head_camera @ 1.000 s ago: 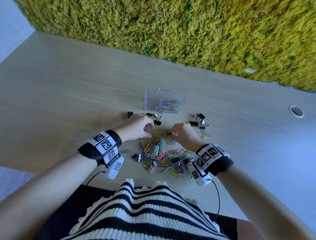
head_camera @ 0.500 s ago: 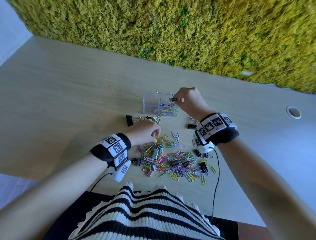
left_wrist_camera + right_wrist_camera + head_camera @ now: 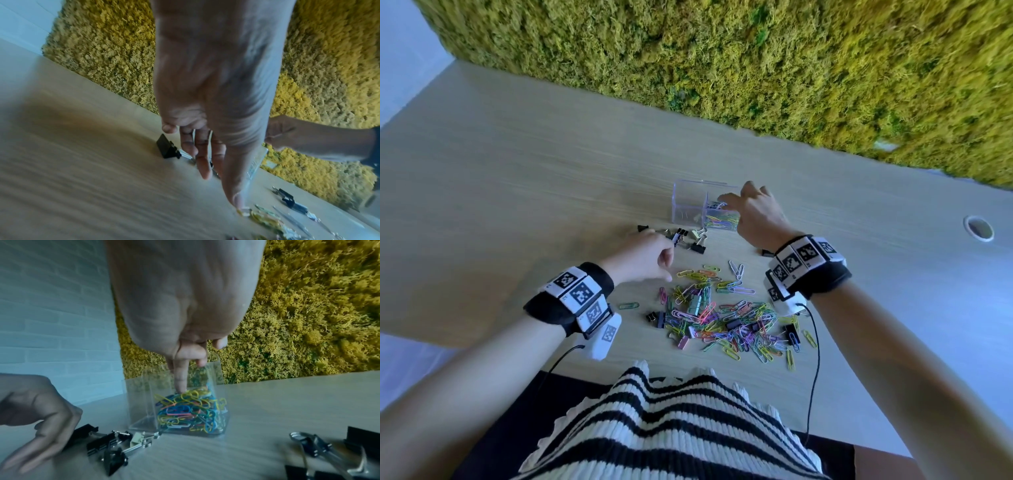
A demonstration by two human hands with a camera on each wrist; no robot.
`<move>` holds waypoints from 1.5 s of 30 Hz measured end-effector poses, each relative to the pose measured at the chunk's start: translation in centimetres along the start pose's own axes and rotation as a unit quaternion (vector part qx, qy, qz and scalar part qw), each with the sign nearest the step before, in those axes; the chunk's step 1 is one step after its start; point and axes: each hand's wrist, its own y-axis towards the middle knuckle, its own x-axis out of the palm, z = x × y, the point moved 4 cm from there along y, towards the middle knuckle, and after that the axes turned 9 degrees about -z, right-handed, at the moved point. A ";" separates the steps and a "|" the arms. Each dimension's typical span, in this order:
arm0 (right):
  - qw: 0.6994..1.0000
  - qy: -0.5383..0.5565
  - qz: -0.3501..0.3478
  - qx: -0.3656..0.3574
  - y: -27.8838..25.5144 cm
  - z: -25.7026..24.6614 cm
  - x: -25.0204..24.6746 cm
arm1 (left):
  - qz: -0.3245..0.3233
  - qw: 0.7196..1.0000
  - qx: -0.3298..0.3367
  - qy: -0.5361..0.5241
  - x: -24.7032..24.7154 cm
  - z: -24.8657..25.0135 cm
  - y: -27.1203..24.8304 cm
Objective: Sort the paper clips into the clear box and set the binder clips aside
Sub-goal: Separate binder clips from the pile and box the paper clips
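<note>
The clear box (image 3: 688, 205) stands at mid-table, its right half holding coloured paper clips (image 3: 185, 412). My right hand (image 3: 726, 202) reaches into it from above; in the right wrist view the index fingertip (image 3: 180, 389) touches the clips inside and nothing is pinched. My left hand (image 3: 664, 267) hovers with loose, straight fingers beside a group of binder clips (image 3: 688, 238) just in front of the box. A mixed pile of paper clips (image 3: 722, 318) with several small binder clips lies near me. In the left wrist view a black binder clip (image 3: 166, 149) sits behind the fingers (image 3: 203, 164).
More binder clips (image 3: 320, 447) lie right of the box, mostly hidden under my right wrist in the head view. A moss wall (image 3: 756, 61) runs along the table's far edge. A round cable hole (image 3: 978, 228) is at the far right. Wrist cables trail over the near table edge.
My right hand left the pile, carried a paper clip to the box and now has its fingers down inside it. My left hand stayed by the binder clips and loosened its fingers.
</note>
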 end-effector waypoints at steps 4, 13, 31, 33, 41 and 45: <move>0.996 0.049 0.081 -0.005 -0.6 0.3 -0.6 | 0.002 1.000 0.001 -0.019 -0.9 -0.5 -0.7; 0.988 0.094 -0.111 0.057 -6.7 1.9 4.4 | -0.090 0.995 0.047 0.025 1.1 1.1 0.0; 0.991 0.073 -0.110 0.035 -6.9 -0.6 6.6 | 0.053 0.992 0.093 0.060 0.3 3.7 2.3; 0.990 0.059 -0.127 0.021 -7.0 -0.5 6.9 | 0.069 0.992 0.095 0.046 0.2 2.8 1.7; 0.983 0.090 -0.151 -0.050 -4.7 -2.8 7.7 | 0.018 0.997 0.048 0.053 1.0 1.4 1.4; 0.990 0.055 -0.122 -0.044 -4.3 -3.4 7.6 | 0.020 0.998 0.046 0.050 0.9 1.3 1.4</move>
